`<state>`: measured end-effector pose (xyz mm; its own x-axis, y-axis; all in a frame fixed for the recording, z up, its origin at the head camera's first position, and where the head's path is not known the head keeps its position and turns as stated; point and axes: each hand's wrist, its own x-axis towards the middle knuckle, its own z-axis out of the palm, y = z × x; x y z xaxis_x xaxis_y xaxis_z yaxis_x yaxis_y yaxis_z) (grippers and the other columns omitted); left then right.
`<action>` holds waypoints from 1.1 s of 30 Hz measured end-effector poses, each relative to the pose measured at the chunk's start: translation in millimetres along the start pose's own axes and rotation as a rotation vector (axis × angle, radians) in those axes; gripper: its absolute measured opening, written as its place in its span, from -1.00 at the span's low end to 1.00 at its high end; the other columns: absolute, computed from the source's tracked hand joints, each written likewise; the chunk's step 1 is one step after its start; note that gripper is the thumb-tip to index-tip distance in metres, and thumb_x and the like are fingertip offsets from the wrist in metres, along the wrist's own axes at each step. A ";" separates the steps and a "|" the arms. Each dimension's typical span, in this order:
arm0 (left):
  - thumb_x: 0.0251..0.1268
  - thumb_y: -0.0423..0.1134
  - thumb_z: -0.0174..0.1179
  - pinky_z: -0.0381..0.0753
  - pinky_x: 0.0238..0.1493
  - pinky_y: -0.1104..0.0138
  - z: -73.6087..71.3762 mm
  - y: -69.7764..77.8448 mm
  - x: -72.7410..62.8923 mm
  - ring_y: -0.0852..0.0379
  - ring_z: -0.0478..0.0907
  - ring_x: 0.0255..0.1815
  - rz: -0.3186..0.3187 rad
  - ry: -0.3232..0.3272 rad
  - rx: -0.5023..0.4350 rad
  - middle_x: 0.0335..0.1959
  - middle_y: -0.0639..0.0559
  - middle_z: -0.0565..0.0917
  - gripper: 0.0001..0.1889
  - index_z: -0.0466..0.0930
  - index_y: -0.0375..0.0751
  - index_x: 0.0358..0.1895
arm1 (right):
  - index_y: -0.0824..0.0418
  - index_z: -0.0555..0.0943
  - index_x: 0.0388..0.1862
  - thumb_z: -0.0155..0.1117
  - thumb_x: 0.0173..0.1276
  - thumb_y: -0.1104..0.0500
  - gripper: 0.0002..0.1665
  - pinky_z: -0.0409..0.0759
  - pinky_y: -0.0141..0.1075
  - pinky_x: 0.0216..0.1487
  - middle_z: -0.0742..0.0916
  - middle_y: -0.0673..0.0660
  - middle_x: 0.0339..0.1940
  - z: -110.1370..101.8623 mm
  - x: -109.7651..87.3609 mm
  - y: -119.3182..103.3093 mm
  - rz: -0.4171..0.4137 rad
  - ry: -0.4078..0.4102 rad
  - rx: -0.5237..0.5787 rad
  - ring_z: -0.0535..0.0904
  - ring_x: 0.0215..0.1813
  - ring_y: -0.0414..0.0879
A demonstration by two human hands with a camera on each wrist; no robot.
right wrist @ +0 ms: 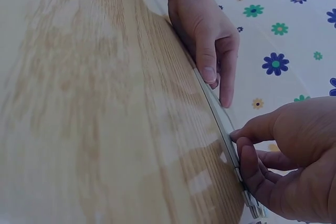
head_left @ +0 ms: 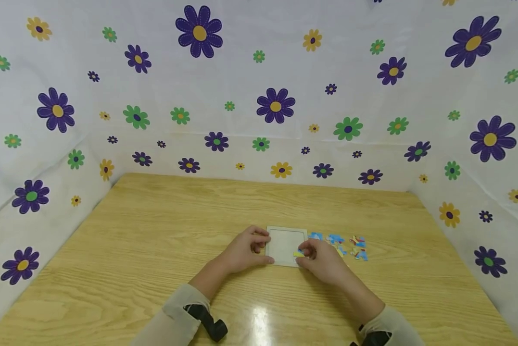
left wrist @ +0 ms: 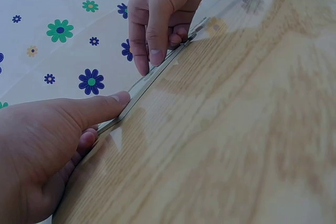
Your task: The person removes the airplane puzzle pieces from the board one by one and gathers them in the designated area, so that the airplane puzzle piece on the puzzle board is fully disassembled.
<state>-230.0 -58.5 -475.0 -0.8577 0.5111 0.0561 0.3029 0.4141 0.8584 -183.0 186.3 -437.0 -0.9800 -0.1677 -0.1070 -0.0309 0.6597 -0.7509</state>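
A square, pale puzzle tray with a raised border lies flat on the table. My left hand holds its left side, the thumb at the near corner and the fingers along the edge farther up. Over the tray's near right corner, my right hand pinches a yellow and blue jigsaw piece between thumb and fingers. That hand covers much of the piece. In the right wrist view the right fingertips sit right at the tray's border, and the tray appears nearly edge-on.
Several blue, yellow and red jigsaw pieces lie to the right of the tray, some partly behind the right hand. The wooden table meets a white flower-printed cloth at the back and sides.
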 end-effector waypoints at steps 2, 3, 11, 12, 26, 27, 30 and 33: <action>0.13 -0.14 0.50 0.51 -0.17 0.45 -0.1 -0.2 0.2 0.19 0.44 -0.18 0.003 0.001 0.004 0.20 0.02 0.47 -0.42 0.60 -0.32 0.20 | 0.32 0.62 -0.06 0.39 0.32 0.27 -0.75 0.49 -0.40 -0.43 0.59 0.08 -0.31 0.2 1.0 0.2 0.009 -0.004 0.006 0.48 -0.40 -0.14; 0.13 -0.14 0.50 0.51 -0.17 0.44 -0.1 -0.3 0.3 0.18 0.43 -0.18 0.005 0.001 0.006 0.19 0.01 0.47 -0.42 0.60 -0.33 0.20 | 0.32 0.62 -0.06 0.39 0.31 0.27 -0.74 0.49 -0.40 -0.43 0.59 0.08 -0.30 0.1 1.3 0.2 0.010 -0.006 0.007 0.47 -0.39 -0.13; 0.12 -0.14 0.51 0.49 -0.17 0.44 -0.4 -0.4 0.8 0.17 0.43 -0.18 0.012 0.011 -0.010 0.20 -0.01 0.47 -0.42 0.61 -0.35 0.19 | 0.35 0.64 -0.04 0.44 0.26 0.24 -0.67 0.49 -0.36 -0.30 0.64 0.10 -0.25 -2.1 3.5 -4.9 0.002 -0.005 -0.048 0.47 -0.28 -0.11; 0.12 -0.14 0.51 0.49 -0.17 0.44 -0.6 0.0 0.6 0.17 0.43 -0.18 0.012 0.011 -0.011 0.20 0.00 0.47 -0.42 0.61 -0.34 0.19 | 0.34 0.64 -0.05 0.44 0.25 0.23 -0.67 0.50 -0.34 -0.26 0.64 0.10 -0.24 -2.2 3.7 -5.4 0.006 -0.001 -0.053 0.47 -0.26 -0.11; 0.12 -0.12 0.51 0.51 -0.15 0.44 -5.2 -0.2 -0.4 0.20 0.44 -0.17 0.014 0.010 0.019 0.15 0.03 0.48 -0.43 0.62 -0.31 0.18 | 0.24 0.62 -0.12 0.43 0.28 0.25 -0.77 0.58 -0.34 -0.30 0.68 0.10 -0.20 -2.0 1.9 -7.2 -0.028 0.059 0.015 0.58 -0.27 -0.12; 0.12 -0.12 0.51 0.51 -0.15 0.44 -5.3 0.5 -0.6 0.19 0.44 -0.17 0.018 0.008 0.016 0.15 0.01 0.48 -0.43 0.62 -0.32 0.17 | 0.24 0.63 -0.14 0.41 0.30 0.26 -0.81 0.57 -0.36 -0.37 0.68 0.10 -0.23 -3.3 0.8 -7.5 -0.039 0.064 0.028 0.58 -0.31 -0.12; 0.13 -0.13 0.50 0.51 -0.15 0.44 -4.1 1.7 -0.8 0.19 0.44 -0.17 0.023 0.005 0.007 0.18 -0.01 0.48 -0.43 0.62 -0.35 0.17 | 0.23 0.64 -0.12 0.33 0.38 0.25 -0.87 0.54 -0.36 -0.50 0.66 0.10 -0.30 -8.4 -1.3 -5.6 -0.048 0.050 0.078 0.58 -0.42 -0.11; 0.13 -0.13 0.50 0.50 -0.15 0.45 -2.6 3.2 -1.2 0.19 0.44 -0.17 0.019 0.002 0.001 0.18 -0.02 0.49 -0.43 0.61 -0.35 0.17 | 0.27 0.63 0.04 0.25 0.46 0.24 -0.77 0.59 -0.31 -0.44 0.66 0.16 -0.28 -17.9 -2.5 -2.2 -0.035 -0.037 0.172 0.60 -0.39 -0.06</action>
<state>-229.1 -59.7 -471.0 -0.8524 0.5177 0.0737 0.3200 0.4050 0.8565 -184.0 198.3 -423.4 -0.9708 -0.2179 -0.1003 -0.0280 0.5182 -0.8548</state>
